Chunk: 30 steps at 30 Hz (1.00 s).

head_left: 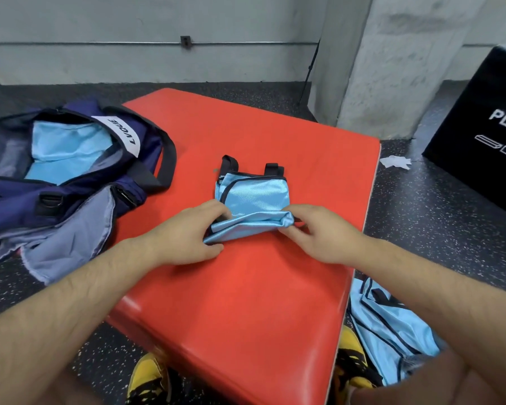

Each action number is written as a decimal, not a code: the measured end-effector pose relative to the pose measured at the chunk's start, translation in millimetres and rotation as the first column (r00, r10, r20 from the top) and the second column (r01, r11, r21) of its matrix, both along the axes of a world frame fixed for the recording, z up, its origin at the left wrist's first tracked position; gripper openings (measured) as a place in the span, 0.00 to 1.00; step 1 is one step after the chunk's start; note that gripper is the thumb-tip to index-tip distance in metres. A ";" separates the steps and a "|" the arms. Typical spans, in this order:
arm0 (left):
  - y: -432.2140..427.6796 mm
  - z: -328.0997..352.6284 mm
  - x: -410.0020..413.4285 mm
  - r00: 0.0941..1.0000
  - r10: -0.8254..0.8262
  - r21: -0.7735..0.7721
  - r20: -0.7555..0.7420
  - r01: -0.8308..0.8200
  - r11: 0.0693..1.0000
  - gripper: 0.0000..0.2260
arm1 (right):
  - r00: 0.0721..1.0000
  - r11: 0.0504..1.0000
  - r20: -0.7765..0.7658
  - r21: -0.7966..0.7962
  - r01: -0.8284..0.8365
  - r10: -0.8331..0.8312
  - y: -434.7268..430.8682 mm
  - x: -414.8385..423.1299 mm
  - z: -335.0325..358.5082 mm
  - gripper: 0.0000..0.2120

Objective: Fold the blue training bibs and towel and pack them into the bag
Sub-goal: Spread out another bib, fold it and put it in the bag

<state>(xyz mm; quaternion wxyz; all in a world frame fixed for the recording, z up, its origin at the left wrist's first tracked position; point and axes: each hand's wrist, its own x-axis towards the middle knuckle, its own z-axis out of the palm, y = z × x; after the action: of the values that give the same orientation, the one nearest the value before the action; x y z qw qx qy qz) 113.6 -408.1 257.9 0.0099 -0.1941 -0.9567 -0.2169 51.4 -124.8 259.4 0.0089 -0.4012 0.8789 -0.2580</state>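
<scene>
hands (187, 235) (319, 233) pinch bib (254, 194) — apparently half-folded

Right of the red pad (246, 302), the black box (479, 127) is cut off — lettering stops at "PLY"; beside the pad's near corner, a forearm (421, 276) half-hides loose bibs (392, 325).

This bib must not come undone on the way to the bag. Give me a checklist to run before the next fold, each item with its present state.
1. The bib lies wholly on the red pad: ok.
2. The left hand grips its near-left corner: ok.
3. The right hand pinches the fold's right end: ok.
4. The black straps are tucked in: not ok, both stick out.
5. The bag is open: ok.
6. Room beside the blue cloth inside: cannot tell.
</scene>
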 end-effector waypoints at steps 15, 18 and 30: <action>15.5 15.2 -23.6 0.902 0.424 0.411 0.082 -0.419 0.810 0.07 | 0.846 0.905 0.450 -0.163 0.394 -0.287 -18.8 -9.0 15.9 0.08; 20.8 8.3 -27.1 0.892 0.382 0.167 -0.243 -0.350 0.922 0.14 | 0.862 0.899 0.344 -0.095 0.427 -0.373 -22.9 -16.9 6.4 0.10; 36.6 -22.7 -31.5 0.983 0.101 -0.292 -0.155 -0.143 0.946 0.29 | 0.907 0.874 -0.300 0.297 0.385 -0.297 -38.5 11.1 -8.4 0.29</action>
<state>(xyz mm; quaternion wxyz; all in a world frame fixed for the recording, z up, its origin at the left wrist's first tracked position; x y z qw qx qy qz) 82.1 -371.5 235.2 0.0597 -0.1482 -0.9857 -0.0531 62.6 -163.3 251.0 -0.0744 -0.2594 0.9619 -0.0440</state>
